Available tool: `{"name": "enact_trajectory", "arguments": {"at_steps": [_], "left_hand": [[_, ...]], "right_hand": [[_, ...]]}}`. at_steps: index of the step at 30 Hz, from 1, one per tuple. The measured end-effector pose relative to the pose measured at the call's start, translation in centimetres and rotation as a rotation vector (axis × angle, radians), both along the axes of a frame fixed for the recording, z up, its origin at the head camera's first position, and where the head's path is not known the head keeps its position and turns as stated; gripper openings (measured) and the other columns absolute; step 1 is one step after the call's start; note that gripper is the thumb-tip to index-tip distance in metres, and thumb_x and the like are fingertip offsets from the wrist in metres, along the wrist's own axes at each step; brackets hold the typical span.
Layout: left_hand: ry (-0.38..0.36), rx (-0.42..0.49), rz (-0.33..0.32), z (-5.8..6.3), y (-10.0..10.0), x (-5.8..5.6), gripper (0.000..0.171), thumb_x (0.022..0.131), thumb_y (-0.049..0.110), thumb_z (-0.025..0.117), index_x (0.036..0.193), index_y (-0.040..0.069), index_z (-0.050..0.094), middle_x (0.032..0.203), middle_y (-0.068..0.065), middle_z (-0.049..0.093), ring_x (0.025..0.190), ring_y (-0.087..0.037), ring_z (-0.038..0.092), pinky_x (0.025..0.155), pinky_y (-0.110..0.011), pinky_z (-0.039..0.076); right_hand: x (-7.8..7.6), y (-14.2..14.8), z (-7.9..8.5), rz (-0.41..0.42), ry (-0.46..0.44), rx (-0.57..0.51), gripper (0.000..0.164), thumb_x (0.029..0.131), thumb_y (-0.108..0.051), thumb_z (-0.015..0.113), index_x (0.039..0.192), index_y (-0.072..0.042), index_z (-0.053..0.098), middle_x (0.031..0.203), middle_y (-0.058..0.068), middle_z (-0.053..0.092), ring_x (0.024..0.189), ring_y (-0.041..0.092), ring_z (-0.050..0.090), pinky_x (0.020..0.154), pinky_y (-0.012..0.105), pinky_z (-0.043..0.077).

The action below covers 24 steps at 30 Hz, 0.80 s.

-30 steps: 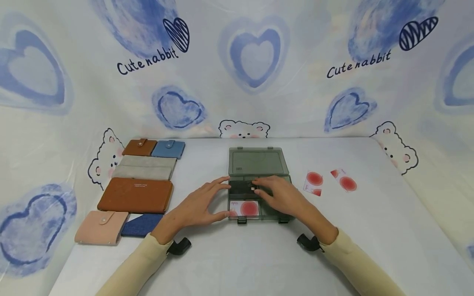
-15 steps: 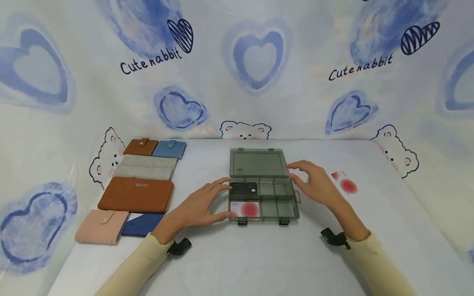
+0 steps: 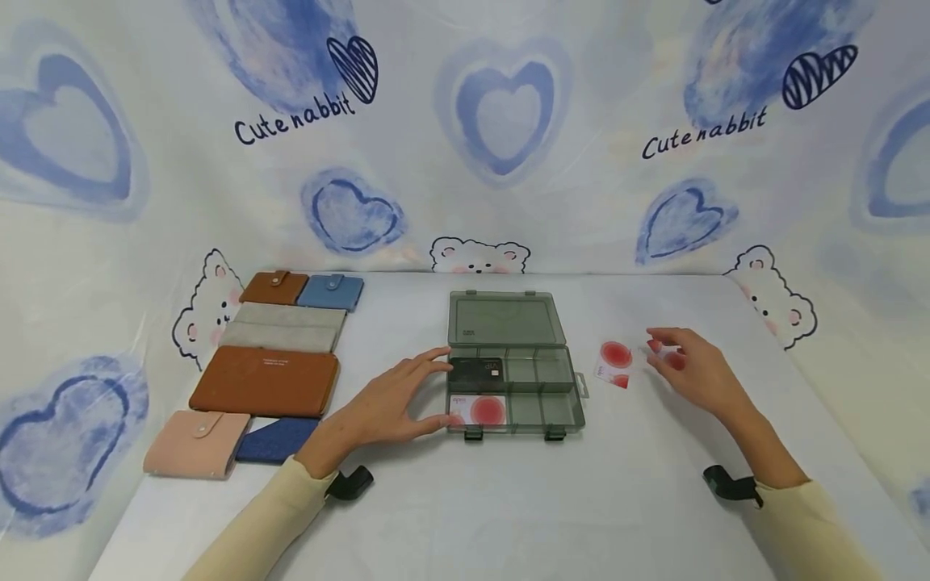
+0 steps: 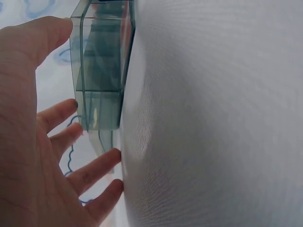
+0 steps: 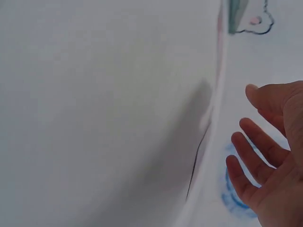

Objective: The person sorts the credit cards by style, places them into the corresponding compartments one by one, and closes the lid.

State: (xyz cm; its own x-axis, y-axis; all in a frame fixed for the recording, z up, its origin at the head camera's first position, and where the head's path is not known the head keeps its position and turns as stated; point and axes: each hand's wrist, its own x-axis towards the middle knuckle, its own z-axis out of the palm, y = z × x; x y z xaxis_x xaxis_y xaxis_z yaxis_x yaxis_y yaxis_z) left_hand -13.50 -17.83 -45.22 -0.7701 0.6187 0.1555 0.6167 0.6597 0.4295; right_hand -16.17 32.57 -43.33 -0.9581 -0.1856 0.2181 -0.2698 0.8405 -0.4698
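Left hand (image 3: 392, 403) at the left wall of the green divided box (image 3: 559, 407), fingers spread, thumb and forward fingertips against the plastic; same post as in both earlier frames. Right hand (image 3: 701, 375) has travelled: a second ago at the black card inside the box, half a second ago beside the lid (image 3: 504, 319), now out over the farther loose card (image 3: 672, 356), toward the table's far right corner. Its thumb and fingers stand apart, pinching nothing; whether they touch the card cannot be told. Nearer loose card (image 3: 615, 363), hidden by that hand half a second ago, shows again between box and hand. Black card (image 3: 475, 374) lies flat at the left end of the box's back row, fully uncovered compared with a second ago; red-and-white card (image 3: 488, 410) in the front-left compartment, unchanged. Box sits mid-table, lid laid back toward the far edge of the white-covered table (image 3: 465, 516). Along the left edge, wallets (image 3: 265, 383) in brown, blue, grey and pink, positions unaltered.
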Motion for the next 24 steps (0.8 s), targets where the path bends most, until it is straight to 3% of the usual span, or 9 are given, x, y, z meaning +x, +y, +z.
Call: {"name": "enact_trajectory", "arguments": {"at_steps": [8,24], "left_hand": [[-0.016,-0.003,0.000,0.1,0.0,0.0,0.078,0.090,0.070,0.058,0.151,0.023,0.046,0.166,0.008,0.025,0.144,-0.020,0.038,0.108,-0.052,0.041],[-0.001,0.016,-0.009,0.1,0.0,0.1,0.076,0.090,0.063,0.064,0.150,0.021,0.046,0.166,0.005,0.026,0.143,-0.022,0.040,0.106,-0.054,0.043]], "right_hand": [[0.2,2.8,-0.4,-0.060,-0.143,0.075,0.061,0.088,-0.014,0.079,0.141,0.001,0.053,0.136,0.030,0.053,0.120,0.050,0.049,0.092,0.065,0.048],[0.1,6.5,-1.4,-0.192,-0.279,0.087,0.072,0.093,-0.042,0.072,0.141,0.005,0.048,0.128,0.035,0.055,0.117,0.052,0.048,0.090,0.065,0.049]]}}
